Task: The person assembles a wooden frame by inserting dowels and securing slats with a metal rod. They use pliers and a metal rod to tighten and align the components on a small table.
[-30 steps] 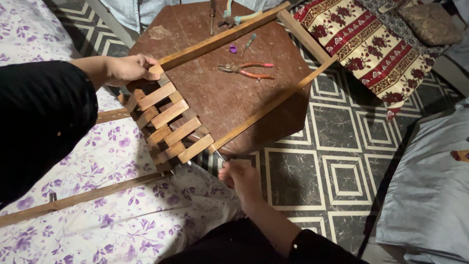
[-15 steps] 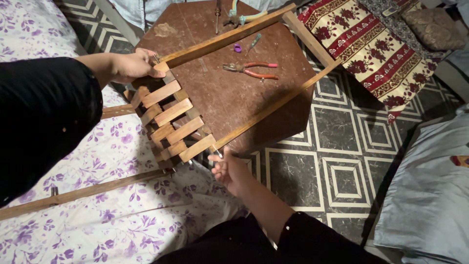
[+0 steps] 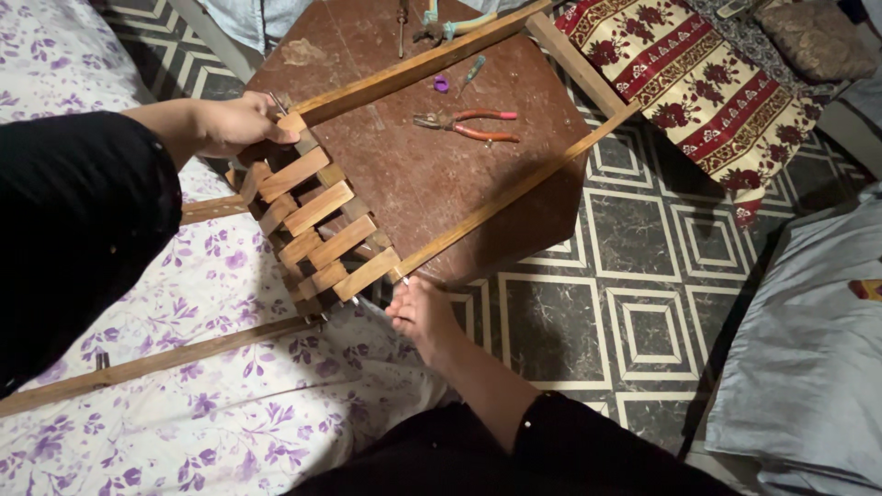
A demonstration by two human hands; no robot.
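Observation:
A wooden frame with several short slats across two long rails rests tilted on a brown hexagonal table. My left hand grips the frame's upper corner where the far rail meets the slats. My right hand is pinched at the lower corner, by the near rail's end. A thin metal pin shows at its fingertips, touching the wood.
Red-handled pliers, a small purple piece and a screwdriver lie on the table. A long wooden strip lies on the floral sheet. A red patterned mat and a grey cushion lie to the right.
My right hand has moved up from below the frame to its lower corner. My left hand has kept its hold on the upper corner.

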